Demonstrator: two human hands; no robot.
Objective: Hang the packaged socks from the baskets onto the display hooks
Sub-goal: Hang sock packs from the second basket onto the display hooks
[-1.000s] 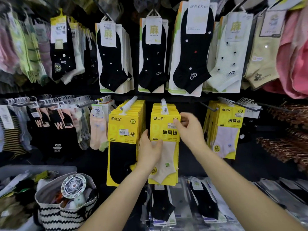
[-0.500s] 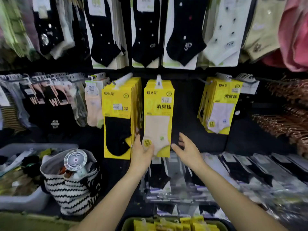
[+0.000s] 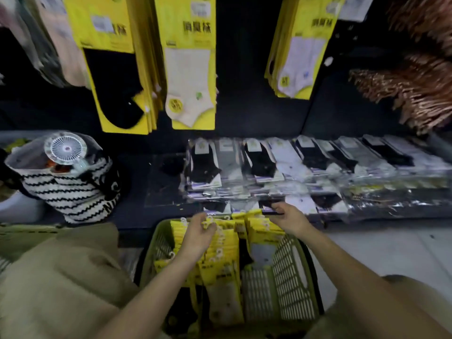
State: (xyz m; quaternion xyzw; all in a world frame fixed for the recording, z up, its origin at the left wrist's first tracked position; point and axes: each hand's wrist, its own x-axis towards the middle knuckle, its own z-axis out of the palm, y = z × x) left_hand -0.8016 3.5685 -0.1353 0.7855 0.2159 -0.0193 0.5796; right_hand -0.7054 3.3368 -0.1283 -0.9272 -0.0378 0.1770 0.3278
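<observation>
A green plastic basket (image 3: pixel 291 285) stands in front of me, full of yellow sock packages (image 3: pixel 225 255) with white hanger hooks. My left hand (image 3: pixel 198 237) is down in the basket, its fingers curled around the hook tops of the packages. My right hand (image 3: pixel 289 220) is at the basket's far rim, fingers bent over the top of the right-hand packages; blur hides whether it grips one. On the display hooks above hang yellow packs with a black sock (image 3: pixel 117 69), a beige sock (image 3: pixel 190 69) and white socks (image 3: pixel 298 57).
Flat clear-wrapped socks (image 3: pixel 293 167) lie in rows on the dark shelf behind the basket. A striped bag (image 3: pixel 73 189) with a small white fan (image 3: pixel 65 148) stands to the left. Copper hangers (image 3: pixel 415 89) jut out at the right. My knee (image 3: pixel 61 285) is left of the basket.
My view has dropped from the wall of hanging socks to the basket. Both hands left the hung beige sock pack and came down onto the yellow packages in the basket.
</observation>
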